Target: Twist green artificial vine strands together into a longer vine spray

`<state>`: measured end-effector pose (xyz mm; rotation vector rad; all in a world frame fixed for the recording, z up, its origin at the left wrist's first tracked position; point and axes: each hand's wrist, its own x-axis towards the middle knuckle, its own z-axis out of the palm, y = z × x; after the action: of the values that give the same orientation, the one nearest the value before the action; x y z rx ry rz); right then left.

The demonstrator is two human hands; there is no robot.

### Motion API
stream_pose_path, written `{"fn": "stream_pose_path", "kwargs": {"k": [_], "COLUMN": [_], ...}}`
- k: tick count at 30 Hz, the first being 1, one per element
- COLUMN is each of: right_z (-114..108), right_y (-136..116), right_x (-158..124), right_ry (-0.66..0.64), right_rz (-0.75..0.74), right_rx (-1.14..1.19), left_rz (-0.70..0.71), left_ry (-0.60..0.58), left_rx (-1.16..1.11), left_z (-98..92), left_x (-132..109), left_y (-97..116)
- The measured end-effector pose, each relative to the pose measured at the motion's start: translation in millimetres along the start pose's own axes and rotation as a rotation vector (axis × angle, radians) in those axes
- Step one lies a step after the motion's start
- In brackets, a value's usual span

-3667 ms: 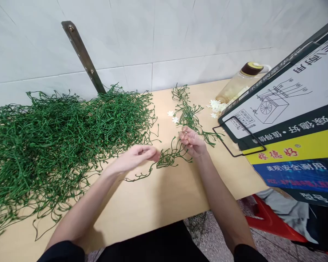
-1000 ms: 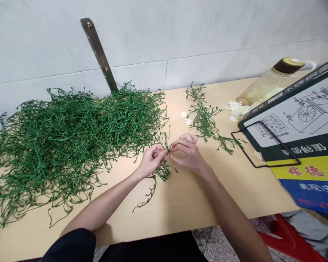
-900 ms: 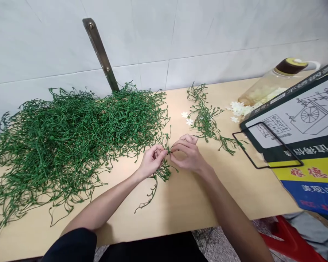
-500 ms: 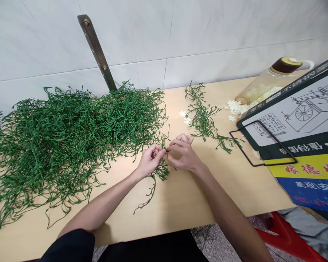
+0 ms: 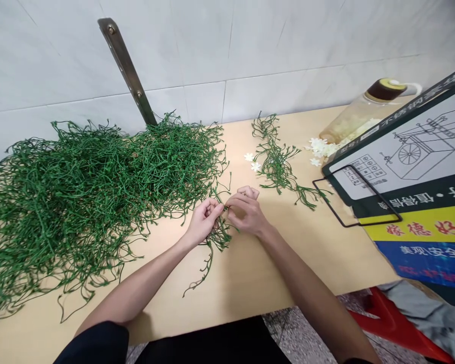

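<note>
Both hands are up close together over the table [image 5: 250,283], right in the middle of the view. The left hand [image 5: 201,223] is curled, thumb and forefinger pinched on the top of a green sprig [image 5: 217,241]. The right hand [image 5: 245,216] meets it fingertip to fingertip and nips the same stem end, its other fingers folded in. Whether anything else sits in that pinch is too small to tell. The sprig hangs below the two hands, its bushy part brushing the table just under the left palm, and one long thin tail trails down and left across the wood toward the near edge. To the left sprawls a big pile [image 5: 87,187] of the same green strands, its right fringe reaching almost to the left hand. Behind the pile a metal bar [image 5: 124,71] leans up the tiled wall. Beyond the right hand lies a second sprig [image 5: 276,163], alone on the wood, with two white flowers [image 5: 252,162] just beside it on its left. Further right, a small heap of flowers [image 5: 320,147] lies at the mouth of a tipped bottle [image 5: 358,117], and a printed box [image 5: 409,172] fills the right side.
</note>
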<state>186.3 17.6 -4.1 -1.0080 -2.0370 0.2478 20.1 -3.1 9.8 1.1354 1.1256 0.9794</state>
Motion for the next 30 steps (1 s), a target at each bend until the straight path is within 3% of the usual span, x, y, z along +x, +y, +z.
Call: {"fn": "stream_pose_path", "kwargs": {"k": [3, 10, 20, 23, 28, 30], "right_z": [1.1, 4.5, 0.4, -0.2, -1.7, -3.2], "right_y": [1.1, 6.5, 7.3, 7.1, 5.8, 4.6], "right_x": [-0.8, -2.5, 0.9, 1.6, 4.2, 4.3], "right_ry": [0.015, -0.162, -0.244, -0.166, 0.13, 0.187], "right_rz": [0.023, 0.087, 0.109, 0.114, 0.184, 0.196], "right_rx": [0.024, 0.114, 0.103, 0.137, 0.09, 0.123], "left_rz": [-0.024, -0.02, 0.005, -0.012, -0.04, -0.037], "left_ry": [0.002, -0.016, -0.036, 0.01, 0.032, 0.033], "left_rx": [-0.042, -0.042, -0.033, -0.118, -0.199, -0.221], "left_z": [-0.6, -0.9, -2.4, -2.5, -5.2, -6.5], "left_x": [1.6, 3.0, -0.2, 0.4, 1.7, 2.1], "left_y": [-0.3, -2.3, -1.6, -1.1, -5.1, -7.4]}}
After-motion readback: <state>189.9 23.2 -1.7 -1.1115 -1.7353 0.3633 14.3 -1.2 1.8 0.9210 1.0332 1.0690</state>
